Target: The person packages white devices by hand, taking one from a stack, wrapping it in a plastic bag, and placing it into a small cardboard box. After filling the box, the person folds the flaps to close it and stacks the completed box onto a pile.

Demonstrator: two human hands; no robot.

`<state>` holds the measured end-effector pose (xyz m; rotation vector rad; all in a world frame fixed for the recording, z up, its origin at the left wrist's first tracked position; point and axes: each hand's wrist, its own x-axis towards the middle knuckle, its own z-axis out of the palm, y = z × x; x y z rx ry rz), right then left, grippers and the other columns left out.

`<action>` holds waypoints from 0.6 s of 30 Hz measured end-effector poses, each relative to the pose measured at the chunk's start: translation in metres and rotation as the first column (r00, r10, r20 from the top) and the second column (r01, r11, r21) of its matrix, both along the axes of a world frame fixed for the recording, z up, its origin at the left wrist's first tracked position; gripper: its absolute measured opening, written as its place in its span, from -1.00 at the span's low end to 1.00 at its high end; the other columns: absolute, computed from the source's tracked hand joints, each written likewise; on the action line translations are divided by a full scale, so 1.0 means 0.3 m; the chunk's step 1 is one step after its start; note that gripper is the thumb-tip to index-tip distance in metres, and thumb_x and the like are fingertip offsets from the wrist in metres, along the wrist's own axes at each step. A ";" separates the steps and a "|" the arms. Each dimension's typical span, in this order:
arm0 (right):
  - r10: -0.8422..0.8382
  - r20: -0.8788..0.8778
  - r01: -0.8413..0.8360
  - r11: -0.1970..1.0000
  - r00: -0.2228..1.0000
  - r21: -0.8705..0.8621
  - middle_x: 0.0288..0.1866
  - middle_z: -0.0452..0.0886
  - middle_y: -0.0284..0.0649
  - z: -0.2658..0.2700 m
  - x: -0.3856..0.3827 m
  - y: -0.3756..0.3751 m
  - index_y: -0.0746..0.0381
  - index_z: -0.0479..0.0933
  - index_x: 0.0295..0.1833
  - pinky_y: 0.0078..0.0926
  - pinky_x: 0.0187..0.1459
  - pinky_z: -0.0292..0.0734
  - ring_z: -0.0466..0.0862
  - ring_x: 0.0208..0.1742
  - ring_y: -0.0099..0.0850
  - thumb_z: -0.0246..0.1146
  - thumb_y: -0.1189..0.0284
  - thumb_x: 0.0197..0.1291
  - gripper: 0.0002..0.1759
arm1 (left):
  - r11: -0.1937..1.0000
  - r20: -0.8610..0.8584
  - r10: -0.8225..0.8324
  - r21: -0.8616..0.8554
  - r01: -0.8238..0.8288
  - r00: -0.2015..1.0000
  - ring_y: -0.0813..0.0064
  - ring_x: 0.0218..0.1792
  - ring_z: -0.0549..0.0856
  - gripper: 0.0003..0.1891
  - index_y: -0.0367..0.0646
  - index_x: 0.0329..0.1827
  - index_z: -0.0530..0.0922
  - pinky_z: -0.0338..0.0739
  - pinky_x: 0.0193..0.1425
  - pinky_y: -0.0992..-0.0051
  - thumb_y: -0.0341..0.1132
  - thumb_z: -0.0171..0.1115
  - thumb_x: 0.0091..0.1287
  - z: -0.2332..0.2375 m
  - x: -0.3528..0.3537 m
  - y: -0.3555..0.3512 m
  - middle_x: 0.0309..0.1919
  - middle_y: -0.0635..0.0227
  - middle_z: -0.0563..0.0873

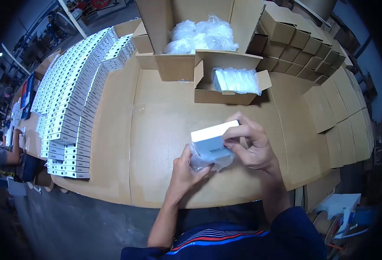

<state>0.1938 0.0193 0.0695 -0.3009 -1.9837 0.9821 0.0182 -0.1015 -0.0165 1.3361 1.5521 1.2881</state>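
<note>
A small white box (215, 138) is partly inside a clear plastic bag (204, 161) above the cardboard-covered table. My left hand (186, 172) holds the bag and the lower end of the box from the left. My right hand (252, 145) grips the box's upper right corner between thumb and fingers. Beyond my hands stands an open brown carton (225, 99), holding a row of items wrapped in clear plastic (238, 81).
Behind is a large carton (180, 67) full of clear plastic bags (204, 37). Many white boxes (71, 102) are stacked at left. Brown cartons (286, 47) are piled at right, with more cartons (345, 125) nearer. A person (15, 156) is at far left.
</note>
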 end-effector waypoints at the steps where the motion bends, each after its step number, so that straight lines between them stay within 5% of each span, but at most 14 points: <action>1: -0.016 0.062 0.016 1.000 0.998 0.013 -0.15 0.63 -0.15 0.012 -0.009 0.000 0.20 0.70 -0.04 -0.36 -0.12 0.57 0.66 -0.17 -0.25 0.40 0.75 0.13 -0.69 | 1.000 -0.016 0.015 -0.005 -0.015 1.000 0.26 -0.05 0.89 -0.42 -0.27 0.19 0.53 0.76 -0.01 0.34 -0.42 0.64 0.13 0.010 0.003 0.003 -0.11 0.04 0.87; 4: -0.089 0.250 0.094 0.995 0.964 -0.009 -0.16 0.65 -0.12 0.034 -0.031 -0.001 0.23 0.75 -0.12 -0.36 -0.10 0.59 0.69 -0.13 -0.25 0.34 0.72 0.15 -0.77 | 0.999 0.014 0.035 -0.024 -0.035 0.999 0.25 -0.01 0.88 -0.38 -0.29 0.25 0.53 0.76 0.03 0.32 -0.40 0.65 0.14 -0.003 0.000 0.001 -0.06 0.03 0.86; 8: -0.071 0.237 0.100 0.988 0.969 -0.116 -0.18 0.70 -0.12 0.015 -0.069 0.003 0.24 0.76 -0.06 -0.30 -0.06 0.62 0.73 -0.10 -0.22 0.29 0.65 0.26 -0.79 | 0.998 0.018 0.063 0.011 -0.063 0.998 0.34 -0.02 0.86 -0.41 -0.30 0.22 0.54 0.74 0.03 0.34 -0.40 0.64 0.15 -0.036 -0.010 -0.004 -0.07 0.08 0.86; 11: -0.095 0.239 0.140 0.974 0.966 -0.179 -0.16 0.72 -0.14 -0.049 -0.072 0.017 0.25 0.76 -0.03 -0.32 -0.02 0.64 0.74 -0.10 -0.24 0.27 0.64 0.30 -0.78 | 1.000 0.182 0.028 0.005 -0.029 0.983 0.47 -0.05 0.80 -0.38 -0.30 0.24 0.55 0.69 0.05 0.40 -0.40 0.67 0.14 -0.061 -0.041 -0.004 -0.08 0.21 0.82; 15: -0.044 0.305 0.138 0.945 0.951 -0.295 0.00 0.72 -0.17 -0.067 -0.060 0.020 0.24 0.71 0.13 -0.38 0.16 0.63 0.74 0.03 -0.32 0.26 0.56 0.43 -0.76 | 0.998 0.618 -0.032 -0.028 0.063 0.785 0.60 0.02 0.68 -0.64 -0.30 0.28 0.55 0.57 0.14 0.53 -0.24 0.27 0.61 -0.075 -0.056 -0.021 0.02 0.38 0.74; 16: 0.012 0.220 0.086 0.899 0.975 -0.430 0.04 0.71 -0.18 -0.074 -0.059 0.016 0.26 0.67 0.19 -0.39 0.20 0.62 0.72 0.07 -0.35 0.26 0.55 0.45 -0.74 | 0.993 0.581 -0.014 -0.088 0.080 0.813 0.64 0.01 0.67 -0.63 -0.32 0.33 0.53 0.56 0.12 0.55 -0.19 0.02 0.73 -0.084 -0.068 -0.026 0.02 0.39 0.72; 18: 0.090 0.025 -0.052 0.753 0.996 -0.656 0.11 0.69 -0.20 -0.093 -0.064 -0.004 0.29 0.59 0.31 -0.40 0.26 0.60 0.70 0.15 -0.42 0.26 0.52 0.49 -0.67 | 0.997 0.704 0.049 -0.074 0.004 0.709 0.64 0.00 0.68 -0.61 -0.31 0.37 0.52 0.59 0.09 0.55 -0.18 0.04 0.73 -0.090 -0.049 -0.019 0.05 0.37 0.72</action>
